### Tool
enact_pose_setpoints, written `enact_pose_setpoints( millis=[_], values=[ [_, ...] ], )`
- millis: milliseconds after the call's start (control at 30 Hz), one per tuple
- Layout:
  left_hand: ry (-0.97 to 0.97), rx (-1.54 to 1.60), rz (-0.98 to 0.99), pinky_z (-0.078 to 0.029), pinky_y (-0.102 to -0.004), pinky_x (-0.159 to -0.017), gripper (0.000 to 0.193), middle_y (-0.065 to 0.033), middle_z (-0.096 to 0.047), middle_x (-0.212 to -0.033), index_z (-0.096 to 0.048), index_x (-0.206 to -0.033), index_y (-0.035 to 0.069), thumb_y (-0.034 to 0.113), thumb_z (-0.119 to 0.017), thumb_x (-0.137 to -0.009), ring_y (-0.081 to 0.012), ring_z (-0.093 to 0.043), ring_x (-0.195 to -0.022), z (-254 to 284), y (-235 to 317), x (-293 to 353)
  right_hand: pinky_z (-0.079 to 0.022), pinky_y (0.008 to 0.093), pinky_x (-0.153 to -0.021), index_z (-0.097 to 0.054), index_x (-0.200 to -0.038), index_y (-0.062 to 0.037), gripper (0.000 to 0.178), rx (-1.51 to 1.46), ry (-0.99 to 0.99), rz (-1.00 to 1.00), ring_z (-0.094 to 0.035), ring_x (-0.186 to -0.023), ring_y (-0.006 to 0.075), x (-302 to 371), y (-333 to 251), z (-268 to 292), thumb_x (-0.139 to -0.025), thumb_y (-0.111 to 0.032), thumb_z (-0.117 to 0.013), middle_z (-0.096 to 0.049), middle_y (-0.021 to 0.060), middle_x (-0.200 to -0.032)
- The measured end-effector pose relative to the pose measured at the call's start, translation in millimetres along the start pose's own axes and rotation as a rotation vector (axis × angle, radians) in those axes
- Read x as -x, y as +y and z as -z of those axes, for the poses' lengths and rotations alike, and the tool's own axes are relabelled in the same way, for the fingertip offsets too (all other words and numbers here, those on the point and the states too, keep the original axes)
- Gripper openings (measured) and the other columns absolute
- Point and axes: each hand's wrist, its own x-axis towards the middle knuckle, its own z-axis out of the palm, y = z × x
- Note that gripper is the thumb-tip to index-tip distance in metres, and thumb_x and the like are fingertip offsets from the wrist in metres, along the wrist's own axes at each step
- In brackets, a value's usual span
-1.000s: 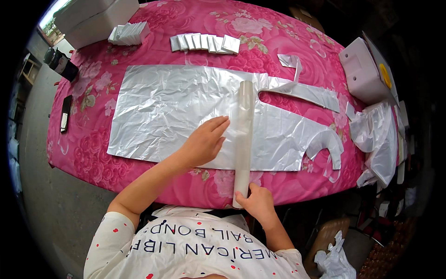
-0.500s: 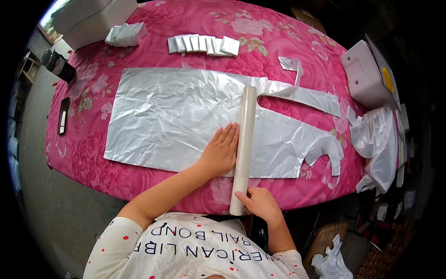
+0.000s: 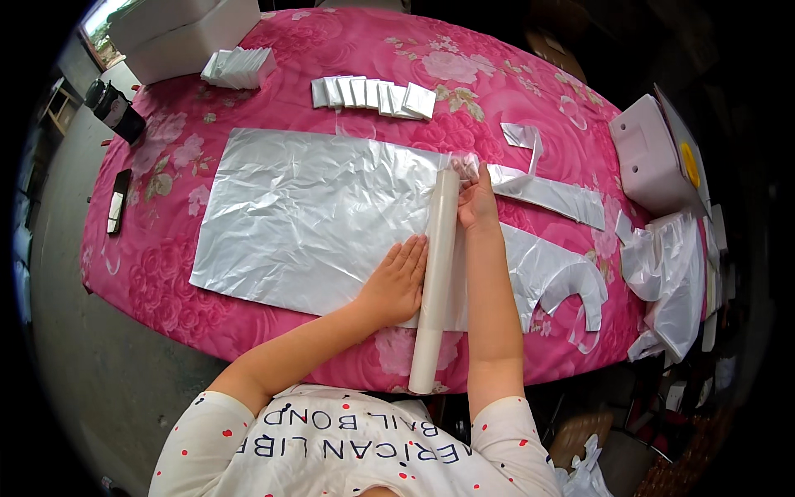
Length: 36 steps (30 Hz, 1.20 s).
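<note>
A thin silvery-white plastic apron (image 3: 306, 207) lies spread and creased on the table, its cut-out straps toward the right. Across it rests a long pale tube-shaped roll (image 3: 431, 306), its near end reaching past the table's front edge. My left hand (image 3: 396, 277) is flat on the apron, fingers stretched, their tips against the roll's left side. At the roll's far end, my right hand (image 3: 475, 197) has its fingers curled around the apron's far edge beside a strap. Clear-looking plastic partly covers those fingertips. The right forearm hides part of the apron's right side.
Small folded silvery packets (image 3: 374, 95) lie in a row at the back, with a denser stack (image 3: 238, 68) beside a white foam box (image 3: 186, 41). A black cup (image 3: 114, 110) and a phone (image 3: 118, 201) are at left. A white box (image 3: 646, 149) and loose plastic (image 3: 662, 273) stand right.
My right hand has left the roll's near end and reached forward to the far edge of the apron. The left hand stays flat beside the roll. The view has shifted slightly.
</note>
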Motion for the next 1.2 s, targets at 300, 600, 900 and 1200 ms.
enact_pose_setpoints(
  millis=[300,600,900,1200],
  values=[
    [-0.014,-0.033,-0.013,-0.015,-0.0436,-0.110,0.061,-0.0228,-0.028,-0.141,-0.031,-0.133,-0.009,0.020,-0.039,-0.080,-0.0343,-0.022,-0.134,-2,-3,3,-0.043,0.0418,-0.093,-0.057,-0.111,-0.0078,0.031,-0.440,-0.251,0.376,-0.057,-0.106,0.0219,5,-104,55,-0.093,-0.029,-0.042,-0.060,0.0044,-0.115],
    [0.016,-0.007,-0.020,-0.016,-0.0436,-0.110,0.060,-0.0230,-0.029,-0.140,-0.032,-0.132,-0.009,0.020,-0.039,-0.080,-0.0342,-0.024,-0.133,-4,-2,1,-0.045,0.0412,-0.090,-0.055,-0.114,-0.0020,0.033,-0.436,-0.502,0.534,-0.057,-0.107,0.0231,37,-199,75,-0.082,-0.010,-0.061,-0.060,0.0120,-0.114],
    [0.017,0.027,-0.012,-0.015,-0.0445,-0.110,0.059,-0.0241,-0.029,-0.140,-0.031,-0.132,-0.010,0.020,-0.038,-0.081,-0.0358,-0.024,-0.133,-5,-3,3,-0.045,0.0316,-0.088,-0.051,-0.122,-0.0075,0.031,0.030,-0.442,0.717,-0.058,-0.103,0.0182,116,-121,-79,-0.091,-0.013,-0.052,-0.060,0.0074,-0.115],
    [0.056,-0.004,-0.016,-0.017,-0.0440,-0.110,0.057,-0.0208,-0.028,-0.142,-0.029,-0.134,-0.007,0.019,-0.039,-0.085,-0.0312,-0.023,-0.135,-10,-1,0,-0.027,0.0513,-0.101,-0.050,-0.119,-0.0002,0.036,1.263,-0.668,0.773,-0.043,-0.119,0.0344,101,183,-194,-0.085,-0.010,-0.048,-0.053,0.0156,-0.121]
  ],
)
